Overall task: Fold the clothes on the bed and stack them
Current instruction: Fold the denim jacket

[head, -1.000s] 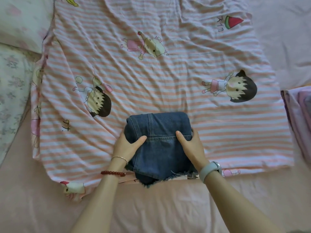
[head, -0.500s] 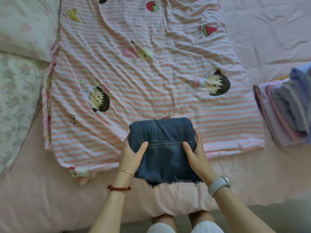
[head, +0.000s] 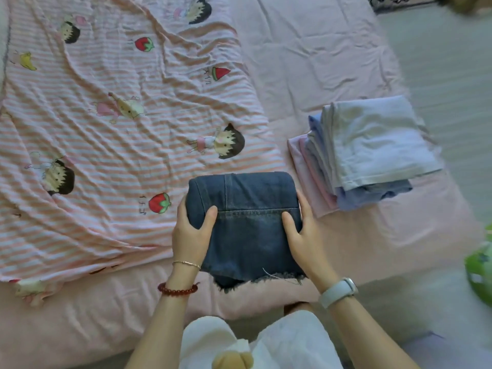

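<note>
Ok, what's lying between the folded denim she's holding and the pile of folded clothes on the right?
Nothing: in the head view only bare pink bedsheet shows between the folded denim, held by both hands, and the pile of folded clothes.

A: Clearance to the right of the folded denim [head: 247, 222]?
B: Restricted. The stack of folded clothes [head: 372, 153] lies just beside it.
A: Left side?
B: The striped blanket [head: 106, 129] lies flat; passage above is open.
A: Beyond the stack?
B: Bare pink sheet [head: 319, 62], unobstructed up to the bed edge.
</note>
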The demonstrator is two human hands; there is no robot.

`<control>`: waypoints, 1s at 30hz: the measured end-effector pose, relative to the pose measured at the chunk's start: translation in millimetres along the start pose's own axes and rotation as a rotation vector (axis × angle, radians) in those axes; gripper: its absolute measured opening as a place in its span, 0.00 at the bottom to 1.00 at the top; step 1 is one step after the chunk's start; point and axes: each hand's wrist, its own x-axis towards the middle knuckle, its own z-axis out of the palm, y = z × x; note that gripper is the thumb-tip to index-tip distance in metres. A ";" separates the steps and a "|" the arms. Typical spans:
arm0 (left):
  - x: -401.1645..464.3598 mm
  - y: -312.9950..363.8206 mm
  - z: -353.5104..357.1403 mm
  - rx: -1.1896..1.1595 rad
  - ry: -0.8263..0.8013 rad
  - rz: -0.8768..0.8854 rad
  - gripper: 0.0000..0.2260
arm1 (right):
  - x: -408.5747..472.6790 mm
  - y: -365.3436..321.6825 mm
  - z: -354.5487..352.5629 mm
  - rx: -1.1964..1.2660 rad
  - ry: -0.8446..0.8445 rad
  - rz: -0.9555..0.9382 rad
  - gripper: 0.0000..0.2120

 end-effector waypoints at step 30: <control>40.8 178.5 344.3 0.732 0.191 0.435 0.30 | 249.8 67.7 -285.4 -0.720 0.186 -0.272 0.28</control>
